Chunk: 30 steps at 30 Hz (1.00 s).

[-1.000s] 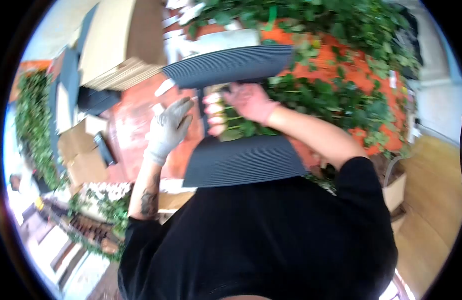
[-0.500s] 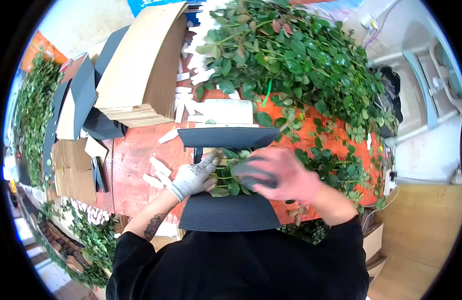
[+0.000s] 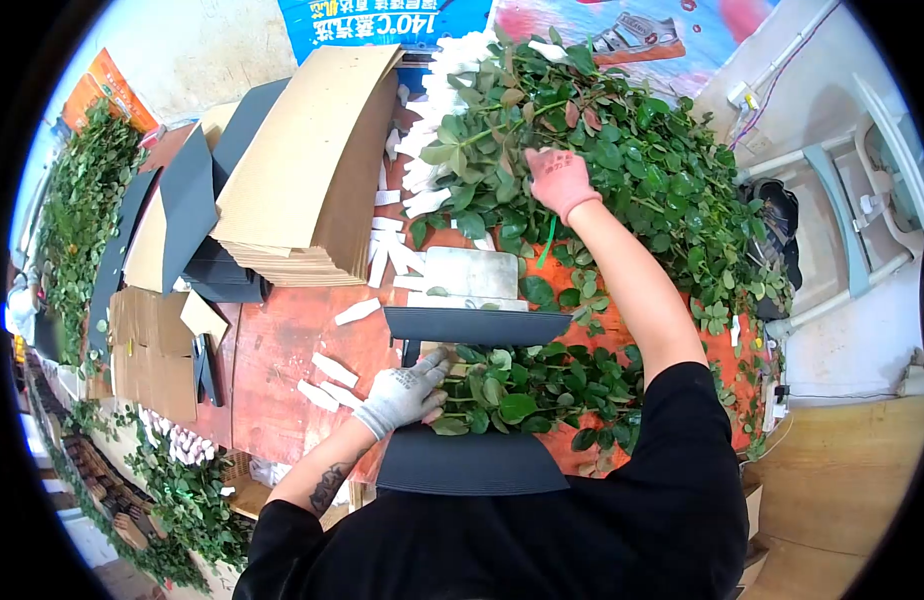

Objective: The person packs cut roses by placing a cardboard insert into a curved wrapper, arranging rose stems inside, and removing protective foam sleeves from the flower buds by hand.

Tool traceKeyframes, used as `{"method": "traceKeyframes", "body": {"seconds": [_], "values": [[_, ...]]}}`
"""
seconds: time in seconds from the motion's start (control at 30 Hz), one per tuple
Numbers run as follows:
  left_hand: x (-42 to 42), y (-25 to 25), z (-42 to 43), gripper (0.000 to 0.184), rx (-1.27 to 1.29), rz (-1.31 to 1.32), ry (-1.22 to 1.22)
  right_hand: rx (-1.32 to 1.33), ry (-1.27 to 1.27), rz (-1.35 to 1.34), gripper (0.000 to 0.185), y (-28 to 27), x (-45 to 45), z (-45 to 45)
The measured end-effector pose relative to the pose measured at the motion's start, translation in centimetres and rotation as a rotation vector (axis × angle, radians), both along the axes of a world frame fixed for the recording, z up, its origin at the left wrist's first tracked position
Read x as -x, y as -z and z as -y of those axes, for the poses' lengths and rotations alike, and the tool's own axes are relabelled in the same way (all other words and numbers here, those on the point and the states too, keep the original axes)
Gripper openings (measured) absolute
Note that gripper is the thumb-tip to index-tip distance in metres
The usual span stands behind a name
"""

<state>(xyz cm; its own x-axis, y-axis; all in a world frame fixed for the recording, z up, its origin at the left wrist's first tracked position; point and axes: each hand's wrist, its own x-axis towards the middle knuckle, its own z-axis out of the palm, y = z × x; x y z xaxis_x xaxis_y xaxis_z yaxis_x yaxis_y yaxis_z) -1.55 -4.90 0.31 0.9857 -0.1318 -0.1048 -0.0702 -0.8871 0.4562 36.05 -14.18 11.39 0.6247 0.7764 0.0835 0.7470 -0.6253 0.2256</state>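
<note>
Resting the left hand (image 3: 397, 398) at the left end of a leafy bundle (image 3: 522, 395), its fingers lying over that end; hiding whether they are clamped on anything. Reaching forward with the right hand (image 3: 562, 183), bringing its bent fingers to the leaves of the large green pile (image 3: 632, 150); not showing clearly whether they are apart or closed on a stem.

Keeping the bundle on the red table (image 3: 272, 350), between the far ridged black panel (image 3: 477, 326), standing up, and the near ridged black panel (image 3: 472, 465), sloping beside the black shirt (image 3: 502, 540); holding leaves and stems in that open-sided space. Lining the pile's left side with white sleeves (image 3: 450, 90). Lying near the far panel: a pale flat plate (image 3: 472, 272) and loose white strips (image 3: 357, 312). Standing farther left: a stack of brown cardboard (image 3: 302, 150). Sitting at the lower right: a cardboard box (image 3: 752, 510), not revealing its contents.
</note>
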Motion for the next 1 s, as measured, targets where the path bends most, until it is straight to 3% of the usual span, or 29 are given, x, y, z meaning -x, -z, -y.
{"method": "traceKeyframes", "body": {"seconds": [0.07,0.13,0.3,0.37,0.47,0.53,0.63,0.67,0.7,0.73,0.77,0.8,0.87,1.0], "values": [[0.1,-1.0,0.1,0.056,0.028,-0.092,-0.017,-0.018,-0.149,0.016,0.022,0.7,0.5,1.4],[0.2,0.7,0.0,0.057,0.064,-0.002,-0.025,0.143,-0.155,-0.018,0.023,-0.9,2.1,2.8],[-0.4,0.4,0.3,0.06,0.064,0.025,0.005,-0.074,-0.199,0.21,0.022,-5.2,4.7,5.8],[-0.3,-0.7,0.3,0.061,0.047,-0.007,-0.006,-0.063,-0.043,0.248,0.025,-10.0,6.0,6.9],[-0.3,-0.1,-0.1,0.062,0.027,-0.069,0.001,-0.471,-0.015,0.615,0.026,-14.9,2.9,11.8],[-0.6,-1.3,0.0,0.062,0.037,-0.131,-0.02,-0.901,0.145,0.41,0.03,-20.3,2.4,16.3],[-0.3,-1.0,0.0,0.061,0.076,-0.08,0.002,-1.129,0.159,0.851,0.038,-27.5,2.1,24.8],[-0.1,0.9,-0.3,0.062,0.07,0.052,0.018,-1.094,0.173,0.903,0.031,-30.0,2.7,28.0],[-0.3,0.4,-0.1,0.062,-0.028,-0.028,0.015,-1.059,0.187,0.955,0.026,-32.5,3.3,31.3],[0.2,1.3,-0.2,0.06,-0.045,0.096,0.018,-1.015,0.047,1.0,0.023,-33.4,4.7,31.8],[0.2,-0.9,0.6,0.054,-0.059,0.092,-0.043,-0.961,-0.09,1.039,0.02,-34.3,6.1,32.2],[0.1,0.1,0.8,0.048,-0.019,0.175,-0.059,-0.908,-0.172,0.917,0.021,-32.5,7.9,30.8],[0.1,-1.5,0.9,0.047,0.036,0.037,-0.062,-0.782,-0.295,0.676,0.022,-28.1,11.8,27.9],[0.6,-1.0,0.3,0.052,0.008,0.025,-0.017,-0.238,-0.461,0.325,0.027,-14.4,16.9,23.8]]}}
